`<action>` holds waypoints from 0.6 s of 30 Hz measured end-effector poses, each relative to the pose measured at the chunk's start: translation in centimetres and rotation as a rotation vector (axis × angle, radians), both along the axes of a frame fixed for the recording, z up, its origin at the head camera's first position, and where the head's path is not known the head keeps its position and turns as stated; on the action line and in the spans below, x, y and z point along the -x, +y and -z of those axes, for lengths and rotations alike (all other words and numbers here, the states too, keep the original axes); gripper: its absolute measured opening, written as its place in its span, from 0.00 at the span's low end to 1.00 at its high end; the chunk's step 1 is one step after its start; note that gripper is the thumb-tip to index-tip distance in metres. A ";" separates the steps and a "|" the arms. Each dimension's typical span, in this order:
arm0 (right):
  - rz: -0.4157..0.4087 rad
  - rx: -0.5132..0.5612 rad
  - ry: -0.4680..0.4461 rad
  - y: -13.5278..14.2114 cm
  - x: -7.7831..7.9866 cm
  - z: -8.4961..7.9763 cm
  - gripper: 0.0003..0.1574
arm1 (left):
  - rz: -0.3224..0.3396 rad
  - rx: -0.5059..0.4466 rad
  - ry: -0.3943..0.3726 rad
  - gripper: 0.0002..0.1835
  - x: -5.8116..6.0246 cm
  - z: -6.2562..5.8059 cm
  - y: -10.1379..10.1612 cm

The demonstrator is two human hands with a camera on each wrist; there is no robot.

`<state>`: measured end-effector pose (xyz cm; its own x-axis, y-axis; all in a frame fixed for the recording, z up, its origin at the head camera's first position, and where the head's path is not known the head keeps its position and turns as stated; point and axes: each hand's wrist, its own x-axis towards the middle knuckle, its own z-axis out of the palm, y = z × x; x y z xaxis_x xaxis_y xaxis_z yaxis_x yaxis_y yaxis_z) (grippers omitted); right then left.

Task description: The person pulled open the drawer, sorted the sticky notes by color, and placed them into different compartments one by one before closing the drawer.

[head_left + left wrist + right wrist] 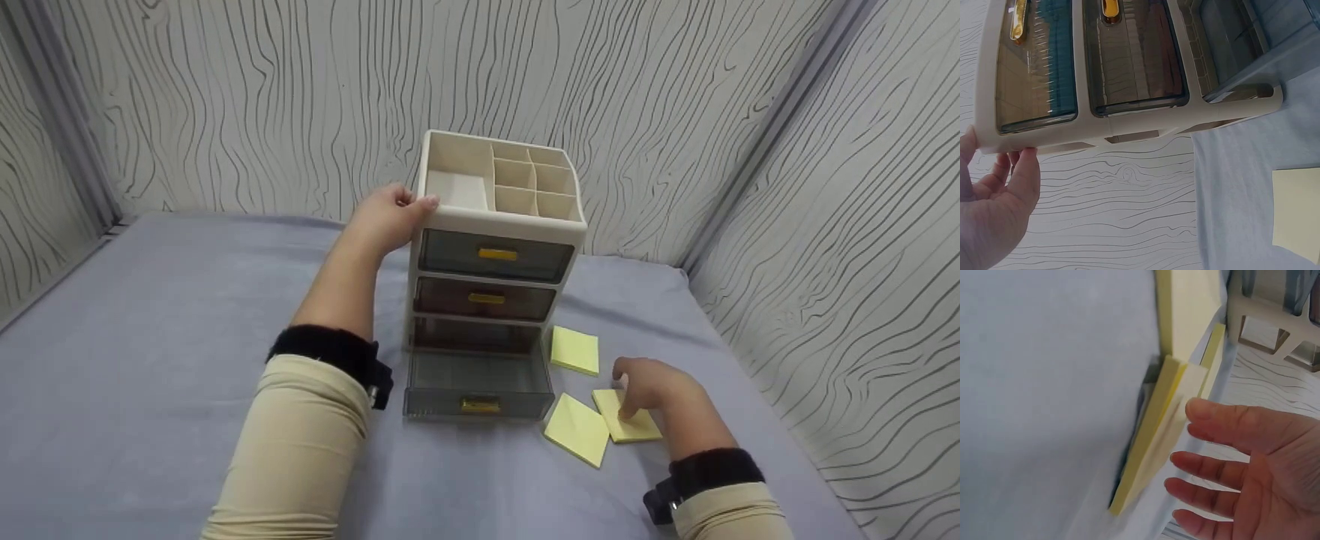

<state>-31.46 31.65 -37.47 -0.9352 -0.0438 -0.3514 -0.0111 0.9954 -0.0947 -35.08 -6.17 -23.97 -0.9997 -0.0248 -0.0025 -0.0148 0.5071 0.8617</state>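
A white desktop drawer organizer [499,217] stands upright, its bottom drawer [480,382] pulled out. My left hand [390,217] grips its upper left edge, thumb on the front rim; in the left wrist view the fingers curl around that corner. Three yellow sticky note pads lie to the organizer's right. Over the rightmost pad [634,427] hovers my right hand [660,386], fingers apart, with thumb and fingertips close to its surface in the right wrist view. The front pad [577,431] lies beside it, and the back pad [575,349] sits near the organizer's side.
Divided compartments [534,180] form the organizer's top. Beneath them, two smoky drawers with gold handles are closed. Everything stands on a light blue-grey cloth [187,375]. Wood-grain patterned panels [300,97] rise behind and at both sides.
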 end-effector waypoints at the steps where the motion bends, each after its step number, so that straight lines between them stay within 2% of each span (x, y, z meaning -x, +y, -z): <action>1: -0.006 0.000 -0.008 0.2 0.0 0.1 0.30 | 0.004 0.001 0.002 0.23 0.0 0.0 0.0; 4: -0.033 0.005 -0.016 0.5 0.0 0.4 0.28 | 0.005 0.002 0.001 0.23 0.0 0.0 0.0; 11: -0.017 0.032 -0.042 1.0 0.1 0.7 0.24 | 0.007 0.010 0.005 0.23 0.0 -0.1 0.0; 18: -0.057 0.033 -0.039 1.2 0.1 0.6 0.20 | 0.001 0.002 -0.006 0.22 0.0 -0.2 0.0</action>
